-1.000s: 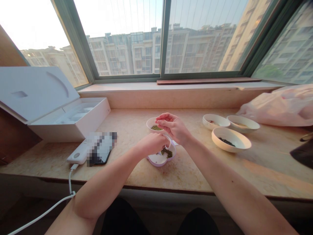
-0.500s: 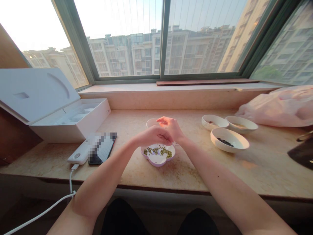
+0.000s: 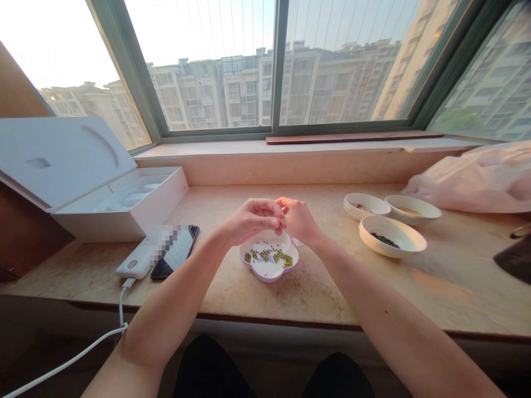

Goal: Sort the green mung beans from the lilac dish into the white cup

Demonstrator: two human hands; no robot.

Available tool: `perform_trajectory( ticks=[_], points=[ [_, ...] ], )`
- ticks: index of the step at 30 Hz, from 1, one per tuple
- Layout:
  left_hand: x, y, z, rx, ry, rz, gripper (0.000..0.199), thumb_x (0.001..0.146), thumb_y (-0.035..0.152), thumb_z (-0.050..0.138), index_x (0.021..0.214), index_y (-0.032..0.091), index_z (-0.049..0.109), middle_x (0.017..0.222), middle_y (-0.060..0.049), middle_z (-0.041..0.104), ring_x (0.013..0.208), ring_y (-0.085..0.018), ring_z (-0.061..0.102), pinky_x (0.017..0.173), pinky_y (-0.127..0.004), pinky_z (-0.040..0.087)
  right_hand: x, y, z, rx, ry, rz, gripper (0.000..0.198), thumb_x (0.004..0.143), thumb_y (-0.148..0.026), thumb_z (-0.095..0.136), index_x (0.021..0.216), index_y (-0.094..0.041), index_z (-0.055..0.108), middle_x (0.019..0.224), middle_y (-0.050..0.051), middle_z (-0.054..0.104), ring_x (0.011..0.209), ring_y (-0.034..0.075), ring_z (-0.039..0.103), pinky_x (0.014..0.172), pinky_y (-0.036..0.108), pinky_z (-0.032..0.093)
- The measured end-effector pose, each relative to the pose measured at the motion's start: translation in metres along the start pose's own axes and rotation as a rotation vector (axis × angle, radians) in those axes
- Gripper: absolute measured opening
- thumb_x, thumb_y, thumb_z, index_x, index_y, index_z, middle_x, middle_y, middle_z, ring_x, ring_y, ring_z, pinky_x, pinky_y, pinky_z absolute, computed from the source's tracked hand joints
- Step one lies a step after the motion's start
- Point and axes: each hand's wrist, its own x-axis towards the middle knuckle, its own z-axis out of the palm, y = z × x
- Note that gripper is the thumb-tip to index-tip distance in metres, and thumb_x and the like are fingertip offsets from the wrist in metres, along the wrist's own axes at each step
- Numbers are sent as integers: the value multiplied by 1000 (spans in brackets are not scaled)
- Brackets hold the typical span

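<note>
My left hand [image 3: 258, 220] and my right hand [image 3: 299, 222] meet over the far side of a flower-shaped white and lilac dish [image 3: 265, 271]. Small green beans [image 3: 265, 255] lie in the dish, mostly in a band across its middle. On the left hand, thumb and fingers are pressed together near the right hand's fingertips. The right hand's fingers are curled in and partly hidden by the left. Whatever either hand pinches is too small or too covered to make out.
To the right stand three white bowls, the nearest [image 3: 392, 243] holding dark pieces. Behind them lies a plastic bag [image 3: 477, 179]. At left are an open white box [image 3: 124, 213], a phone [image 3: 176, 257] and a white power bank [image 3: 135, 262] with a cable.
My left hand has lifted and turned, bringing its fingertips up to my right hand's. More of the dish's far side shows now, while the bowl behind the hands is hidden.
</note>
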Motion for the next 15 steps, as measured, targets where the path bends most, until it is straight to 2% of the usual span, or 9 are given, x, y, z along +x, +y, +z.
perform_trajectory(
  ticks=[4,8,11,15],
  points=[
    [-2,4,3,-83,23,51,47,55,47,94,73,16,62,70,0,68,62,-11,62,67,-27,54,-4,2,7,2,-68,-145,13,83,-17,61,87,-18,73,76,3,74,67,17,63,62,27,42],
    [-3,5,5,-173,-13,76,41,59,39,93,74,16,64,67,2,67,58,-9,62,62,-23,53,-7,9,19,-2,-212,-307,9,85,-21,64,84,-17,71,79,4,73,73,18,64,65,27,43],
    [-2,3,5,-209,-48,90,34,63,34,92,75,15,65,67,1,68,57,-10,63,57,-21,50,-12,10,25,-4,-298,-296,12,86,-27,68,84,-16,73,75,4,72,70,17,63,66,28,45],
    [-2,4,5,-248,-56,119,29,65,28,91,74,15,67,69,1,68,57,-10,64,56,-21,50,-18,7,27,-36,-459,-291,19,82,-34,74,95,-21,78,88,5,75,81,20,66,72,29,47]
  ],
)
